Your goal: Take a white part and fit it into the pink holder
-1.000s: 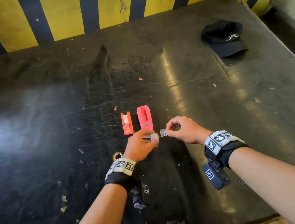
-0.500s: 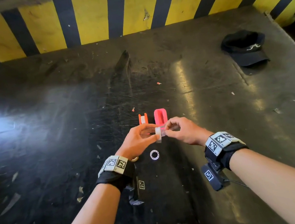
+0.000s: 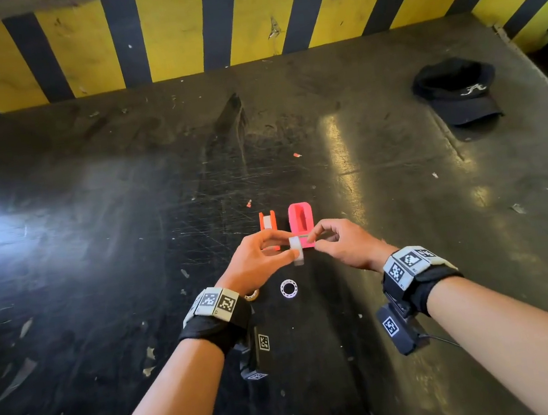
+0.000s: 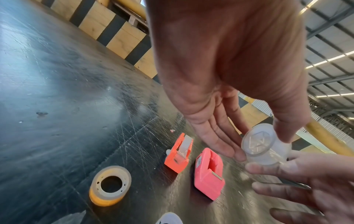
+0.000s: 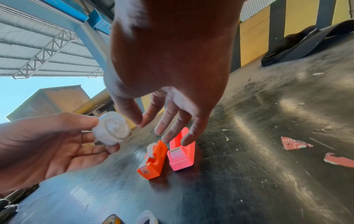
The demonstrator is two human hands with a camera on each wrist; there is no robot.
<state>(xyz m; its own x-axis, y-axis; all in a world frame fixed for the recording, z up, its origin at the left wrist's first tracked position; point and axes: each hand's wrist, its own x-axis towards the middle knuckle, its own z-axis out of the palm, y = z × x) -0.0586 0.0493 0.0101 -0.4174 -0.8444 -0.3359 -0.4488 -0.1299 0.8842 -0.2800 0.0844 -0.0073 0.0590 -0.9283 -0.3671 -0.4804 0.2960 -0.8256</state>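
Now, head view: both hands meet in the air above the middle of the table (image 3: 96,229), nearer its front edge than the striped wall.
Left hand, head view: the left hand (image 3: 258,261) pinches a small white spool (image 3: 296,250) between thumb and forefinger, holding it on edge.
Right hand, head view: the right hand (image 3: 346,246) has its fingertips drawn together right at the spool's right face; whether they pinch a small part there or only touch the spool cannot be told from here.
Step in hand: by my judgement, the spool is being fitted or checked before it goes into a dispenser; the next move calls for steady alignment of the spool's hub and a light press.
Behind the hands: an orange dispenser (image 3: 268,223) and a pink dispenser (image 3: 301,223) stand side by side; a white ring (image 3: 289,289) lies on the table between the wrists, and a tape roll (image 3: 252,294) peeks out beside the left wrist.
Far right corner: a black cap (image 3: 457,91).
Left wrist view: the spool (image 4: 265,149) sits between the left thumb above and a left fingertip below; the right fingers (image 4: 268,168) touch its lower edge. The tape roll (image 4: 110,187) lies flat, well apart from the spool.
Right wrist view: the left thumb and fingers grasp the spool (image 5: 111,130); the right fingers (image 5: 134,115) are spread and fairly straight, one tip just beside the spool's rim, the rest over the pink dispenser (image 5: 181,156).
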